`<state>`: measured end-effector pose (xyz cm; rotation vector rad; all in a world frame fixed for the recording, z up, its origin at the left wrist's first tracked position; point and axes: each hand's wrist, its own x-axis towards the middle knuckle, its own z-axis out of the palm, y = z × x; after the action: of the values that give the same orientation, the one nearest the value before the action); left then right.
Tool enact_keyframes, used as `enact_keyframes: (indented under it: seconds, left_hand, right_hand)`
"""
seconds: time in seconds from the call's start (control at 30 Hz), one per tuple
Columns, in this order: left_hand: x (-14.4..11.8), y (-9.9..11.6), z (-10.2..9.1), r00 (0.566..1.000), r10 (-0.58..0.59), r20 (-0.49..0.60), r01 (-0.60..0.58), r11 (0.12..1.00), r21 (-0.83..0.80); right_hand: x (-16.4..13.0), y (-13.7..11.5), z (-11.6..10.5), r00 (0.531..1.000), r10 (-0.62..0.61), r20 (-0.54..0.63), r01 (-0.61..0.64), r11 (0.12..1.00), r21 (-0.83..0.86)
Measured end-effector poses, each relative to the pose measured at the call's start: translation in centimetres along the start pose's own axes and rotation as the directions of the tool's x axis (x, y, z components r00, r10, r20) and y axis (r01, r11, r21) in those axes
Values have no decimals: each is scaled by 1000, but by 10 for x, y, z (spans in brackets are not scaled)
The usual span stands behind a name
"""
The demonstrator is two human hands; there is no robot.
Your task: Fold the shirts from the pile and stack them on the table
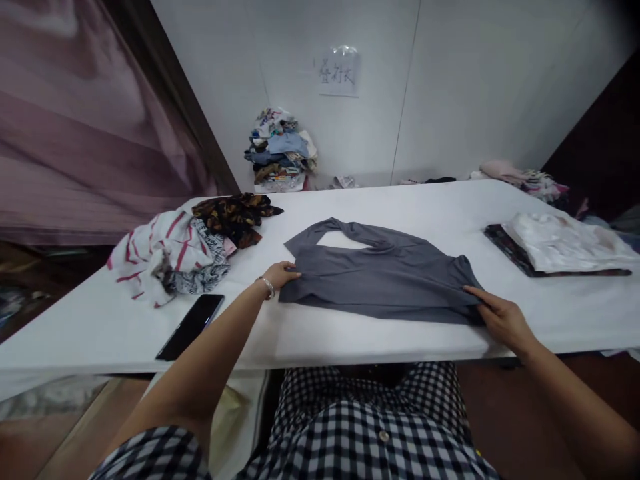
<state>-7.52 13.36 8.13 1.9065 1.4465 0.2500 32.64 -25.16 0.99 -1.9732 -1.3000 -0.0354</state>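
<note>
Gray garment (pixel 370 283): on the white table (pixel 425 207), right of the phone (pixel 193 327), lying between our fingers.
Left hand (pixel 281 273): nearer the phone; we pinch the garment's left edge.
Right hand (pixel 505 321): farther from the phone; we grip the garment's right end, thumb on top.
Striped cloth (pixel 160 243): heaped just beyond the phone.

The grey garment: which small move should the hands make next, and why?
Perhaps the left hand should straighten the grey garment at its far-left side, where it loops around a gap showing the table; the right hand holds the other end.
</note>
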Motion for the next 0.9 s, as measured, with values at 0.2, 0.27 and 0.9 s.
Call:
enact_keyframes:
  seconds: [0.2, 0.27, 0.9]
  left_hand:
    - [-8, 1, 4, 939, 296, -177, -231, 921, 314]
    - [-15, 11, 19, 848, 509, -148, -400, 797, 452]
    - [-86, 187, 207, 534, 807, 253, -842, 482, 242]
  right_hand:
    - [2, -14, -2, 992, -118, 46, 120, 991, -57]
    - [2, -19, -2, 990, -125, 67, 132, 984, -121]
    - [10, -63, -10, 986, -43, -164, 17, 987, -160]
